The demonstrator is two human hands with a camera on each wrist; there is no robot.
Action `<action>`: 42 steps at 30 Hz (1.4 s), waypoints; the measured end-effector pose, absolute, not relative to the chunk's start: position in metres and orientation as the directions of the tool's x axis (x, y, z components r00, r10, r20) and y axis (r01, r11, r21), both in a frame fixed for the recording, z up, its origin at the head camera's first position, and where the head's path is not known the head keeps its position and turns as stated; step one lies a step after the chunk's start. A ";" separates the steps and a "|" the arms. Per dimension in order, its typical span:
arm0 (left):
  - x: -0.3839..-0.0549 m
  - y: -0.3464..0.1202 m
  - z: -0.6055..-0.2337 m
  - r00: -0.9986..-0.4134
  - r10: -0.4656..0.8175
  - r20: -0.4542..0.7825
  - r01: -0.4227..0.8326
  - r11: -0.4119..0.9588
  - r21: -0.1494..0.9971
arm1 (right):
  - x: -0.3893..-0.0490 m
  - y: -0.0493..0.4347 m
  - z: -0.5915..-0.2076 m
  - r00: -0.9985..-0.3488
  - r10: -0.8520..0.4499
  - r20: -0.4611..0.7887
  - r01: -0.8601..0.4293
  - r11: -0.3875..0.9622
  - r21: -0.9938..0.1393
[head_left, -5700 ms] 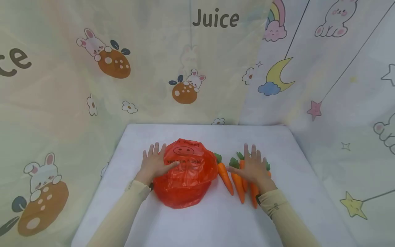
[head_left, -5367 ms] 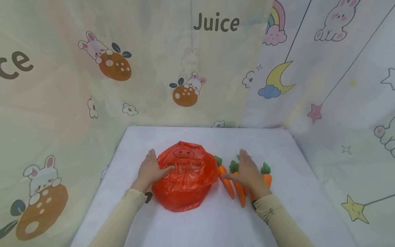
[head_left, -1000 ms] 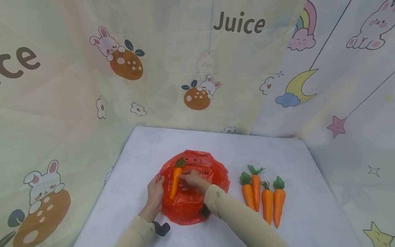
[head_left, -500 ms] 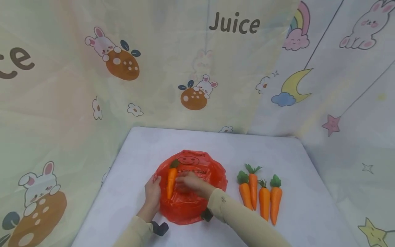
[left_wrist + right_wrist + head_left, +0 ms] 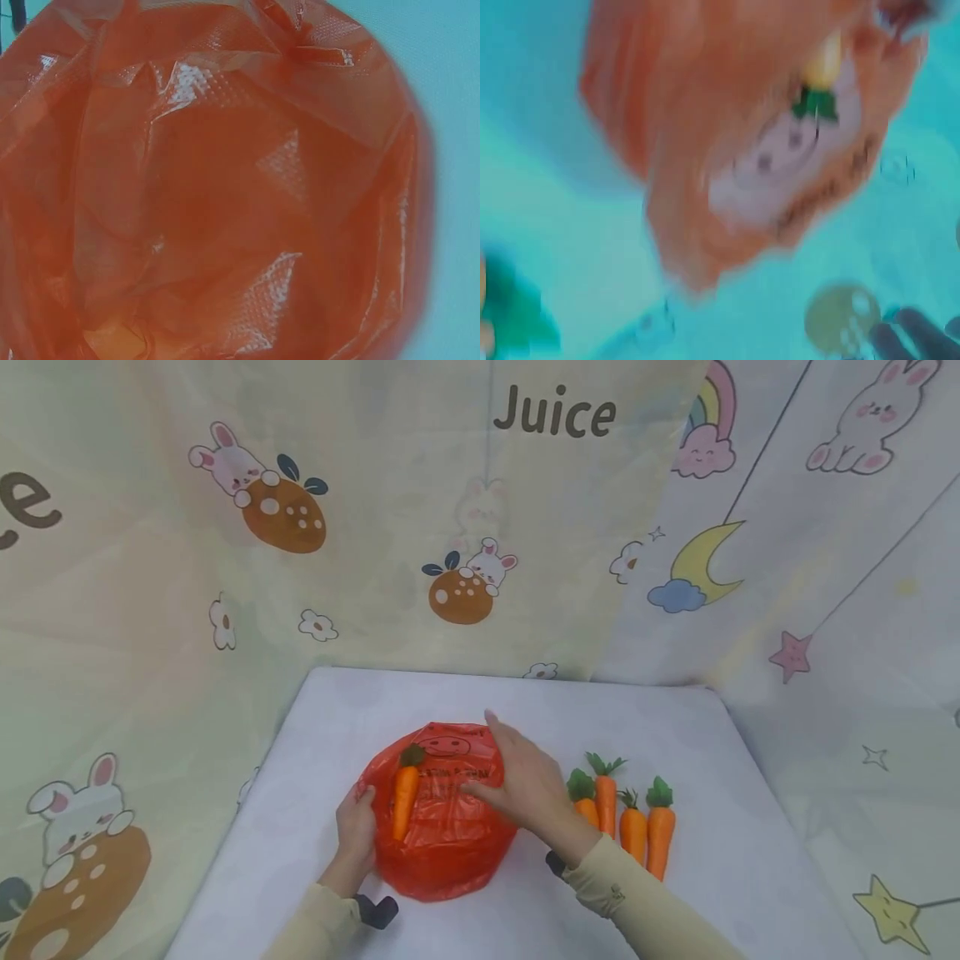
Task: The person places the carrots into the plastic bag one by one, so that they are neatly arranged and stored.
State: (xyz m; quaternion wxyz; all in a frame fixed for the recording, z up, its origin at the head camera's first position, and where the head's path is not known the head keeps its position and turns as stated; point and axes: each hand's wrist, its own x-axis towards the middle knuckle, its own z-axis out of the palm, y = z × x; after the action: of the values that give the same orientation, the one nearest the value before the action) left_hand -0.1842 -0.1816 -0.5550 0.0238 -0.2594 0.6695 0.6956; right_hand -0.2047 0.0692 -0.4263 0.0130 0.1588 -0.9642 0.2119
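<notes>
A red plastic bag with a printed smiling face lies on the white table, its mouth spread. One carrot with a dark green top rests in the bag's mouth at the left, nobody's fingers on it. At the bag's left edge my left hand grips the plastic, the thumb over the rim. My right hand hovers at the bag's right side, fingers extended and thumb apart, holding nothing. In the left wrist view the bag fills most of the picture. The right wrist view is blurred; fingertips show at its lower right corner.
To the right, several carrots with green tops lie side by side on the table. My right forearm partly covers some of them. Printed fabric hangs around the table's back and sides.
My right hand has let go of the carrot, leaving it in the bag's mouth, then moved right and opened. My left hand keeps hold of the bag's edge. Earlier, both hands were open.
</notes>
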 end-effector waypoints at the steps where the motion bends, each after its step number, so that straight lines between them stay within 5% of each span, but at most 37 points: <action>1: -0.184 -0.182 -0.555 -0.864 -0.318 -0.390 -0.377 -0.102 0.920 | -0.205 0.075 -0.423 -0.946 -0.292 0.143 -0.324 0.890 -0.321; 4: -0.185 -0.182 -0.556 -0.864 -0.327 -0.383 -0.374 -0.095 0.923 | -0.206 0.093 -0.417 -0.934 -0.257 0.247 -0.301 0.940 -0.159; 7: -0.186 -0.181 -0.557 -0.864 -0.332 -0.379 -0.371 -0.090 0.924 | -0.209 0.111 -0.419 -0.935 -0.215 0.281 -0.255 0.960 -0.114; 14: -0.186 -0.180 -0.559 -0.861 -0.330 -0.387 -0.381 -0.084 0.921 | -0.213 0.145 -0.451 -0.973 -0.089 0.215 -0.141 0.961 -0.239; 22: -0.185 -0.180 -0.559 -0.860 -0.327 -0.392 -0.382 -0.097 0.919 | -0.207 0.170 -0.489 -0.997 0.059 -0.040 0.071 0.890 -0.451; 28: -0.185 -0.181 -0.561 -0.858 -0.327 -0.396 -0.382 -0.109 0.918 | -0.203 0.180 -0.506 -0.983 0.094 -0.157 0.152 0.896 -0.418; 42: -0.183 -0.180 -0.559 -0.864 -0.310 -0.398 -0.378 -0.123 0.917 | -0.196 0.185 -0.530 -0.980 0.069 -0.185 0.140 0.901 -0.410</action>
State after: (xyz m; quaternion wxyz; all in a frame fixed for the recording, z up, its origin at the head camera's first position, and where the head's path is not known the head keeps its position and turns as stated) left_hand -0.1833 -0.1799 -0.5587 0.0243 -0.2601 0.6616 0.7029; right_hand -0.1956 0.1851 -0.5298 -0.0832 -0.0537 -0.9714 0.2157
